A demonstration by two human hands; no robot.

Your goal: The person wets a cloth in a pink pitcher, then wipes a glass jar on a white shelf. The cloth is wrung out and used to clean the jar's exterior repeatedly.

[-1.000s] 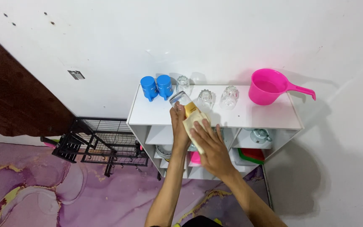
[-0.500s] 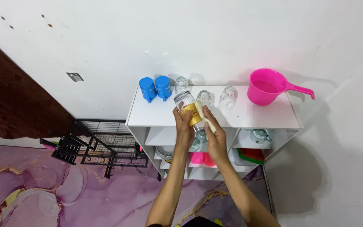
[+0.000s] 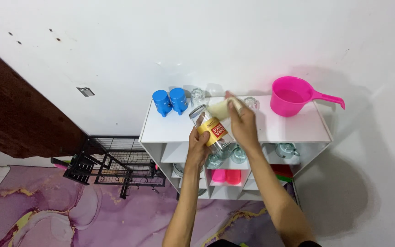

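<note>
Left hand (image 3: 199,142) clamps a clear glass jar with yellow-red label (image 3: 210,129) above the white shelf unit (image 3: 289,130); right hand (image 3: 242,123) grips a pale yellow cloth (image 3: 219,109). Rigid, breakable, likely slick: best held around the labelled middle.

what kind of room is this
Likely a home kitchen or dish-storage corner: a white shelf unit holds drinking glasses, blue cups and a pink dipper, and a black wire rack stands on the floor.

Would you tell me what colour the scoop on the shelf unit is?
The scoop is bright pink, handle included; the head view shows it.
</note>
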